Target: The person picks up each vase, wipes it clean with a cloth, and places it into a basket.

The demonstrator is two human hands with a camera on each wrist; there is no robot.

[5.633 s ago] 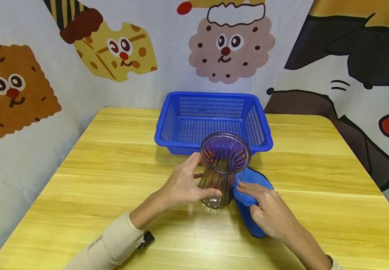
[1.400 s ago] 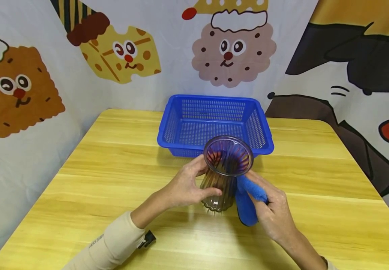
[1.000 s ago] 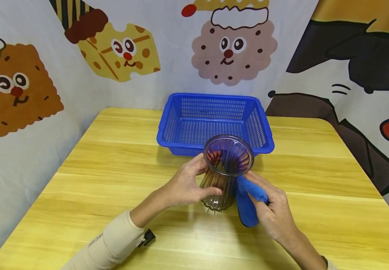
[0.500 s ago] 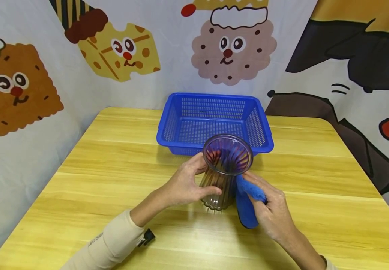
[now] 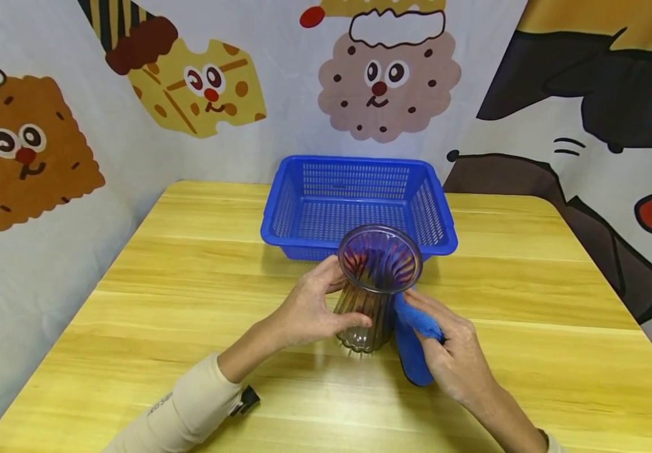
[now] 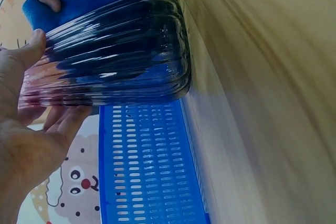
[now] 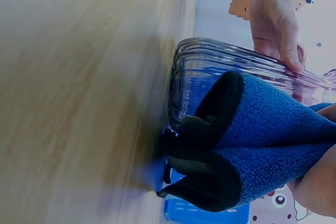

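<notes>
A ribbed glass vase (image 5: 365,314) with a flared purple-tinted rim stands upright in front of the basket, tilted slightly in the head view. My left hand (image 5: 305,308) grips its left side, thumb across the front and fingers behind, as the left wrist view also shows on the vase (image 6: 115,56). My right hand (image 5: 456,346) pinches a blue cloth (image 5: 413,340) with dark edging against the vase's right side. In the right wrist view the folded cloth (image 7: 273,119) hangs loosely beside the glass (image 7: 231,61). Some right fingers are hidden behind the cloth and vase.
A blue perforated plastic basket (image 5: 354,220) sits just behind the vase at the far side of the wooden table (image 5: 190,283). A cartoon-printed fabric (image 5: 280,113) hangs behind the table. A black clip (image 5: 245,400) shows beside the left sleeve.
Earlier the right hand lay flatter over a more spread cloth; now it pinches the cloth folded, higher against the vase. Over the last second it shifts slightly. The left hand keeps its grip.
</notes>
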